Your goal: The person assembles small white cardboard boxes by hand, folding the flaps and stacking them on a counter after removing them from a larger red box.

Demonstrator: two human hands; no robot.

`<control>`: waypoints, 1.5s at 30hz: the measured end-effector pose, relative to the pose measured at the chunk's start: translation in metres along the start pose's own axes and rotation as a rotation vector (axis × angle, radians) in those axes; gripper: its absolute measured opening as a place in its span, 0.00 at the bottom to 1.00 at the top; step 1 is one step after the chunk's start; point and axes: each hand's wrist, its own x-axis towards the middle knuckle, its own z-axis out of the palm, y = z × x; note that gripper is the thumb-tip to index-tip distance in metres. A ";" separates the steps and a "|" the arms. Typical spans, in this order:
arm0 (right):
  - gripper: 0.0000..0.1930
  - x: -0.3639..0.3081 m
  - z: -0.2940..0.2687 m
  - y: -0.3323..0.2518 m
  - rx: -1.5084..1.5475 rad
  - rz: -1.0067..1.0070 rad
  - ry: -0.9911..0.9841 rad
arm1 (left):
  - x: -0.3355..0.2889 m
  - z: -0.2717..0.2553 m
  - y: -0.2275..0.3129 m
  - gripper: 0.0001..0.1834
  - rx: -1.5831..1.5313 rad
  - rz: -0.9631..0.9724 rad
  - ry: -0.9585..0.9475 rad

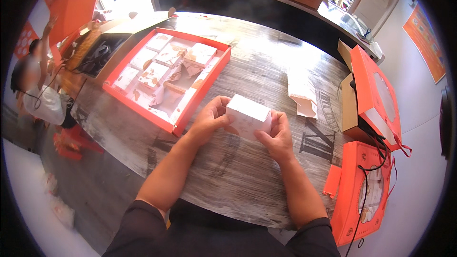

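Observation:
Between my two hands I hold a small white box with a faint brown print, raised above the table. My left hand grips its left end, thumb on the near face and fingers behind. The opposite end is held by my right hand, its thumb pressed on the near lower corner. To the left lies a shallow orange-red tray box with several small white printed boxes in it. Its right and near part shows printed lining and gaps. A folded white carton piece lies on the table to the right.
The grey wood-patterned table has large dark numerals. At its right edge stand orange gift boxes with windows, a black cable and an orange strip. An open cardboard box stands far left, near another person lifting an orange box lid.

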 end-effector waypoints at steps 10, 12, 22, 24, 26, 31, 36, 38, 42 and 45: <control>0.20 -0.004 0.001 -0.001 -0.189 -0.154 0.108 | 0.004 -0.009 -0.013 0.27 0.067 0.012 0.010; 0.18 -0.004 0.000 -0.003 -0.234 -0.162 0.149 | 0.004 -0.010 -0.016 0.27 0.086 0.025 0.025; 0.18 -0.002 -0.004 0.004 -0.090 -0.127 0.224 | 0.005 -0.013 -0.015 0.18 0.166 0.155 0.021; 0.17 -0.002 -0.005 0.005 -0.087 -0.125 0.227 | 0.005 -0.014 -0.017 0.16 0.206 0.186 0.031; 0.17 -0.002 -0.003 0.003 -0.098 -0.120 0.231 | 0.005 -0.015 -0.019 0.15 0.225 0.202 0.048; 0.17 -0.002 -0.008 0.006 -0.092 -0.112 0.235 | 0.006 -0.010 -0.015 0.14 0.266 0.200 0.053; 0.17 0.000 -0.005 0.001 -0.130 -0.108 0.228 | 0.005 -0.015 -0.015 0.16 0.262 0.179 0.009; 0.17 -0.001 -0.001 -0.004 -0.107 -0.100 0.233 | 0.004 -0.014 -0.013 0.15 0.294 0.187 0.017; 0.16 -0.001 -0.002 -0.004 -0.104 -0.102 0.225 | 0.007 -0.018 -0.019 0.16 0.282 0.213 -0.004; 0.16 -0.001 -0.003 -0.003 -0.098 -0.107 0.216 | 0.006 -0.015 -0.016 0.16 0.291 0.194 0.006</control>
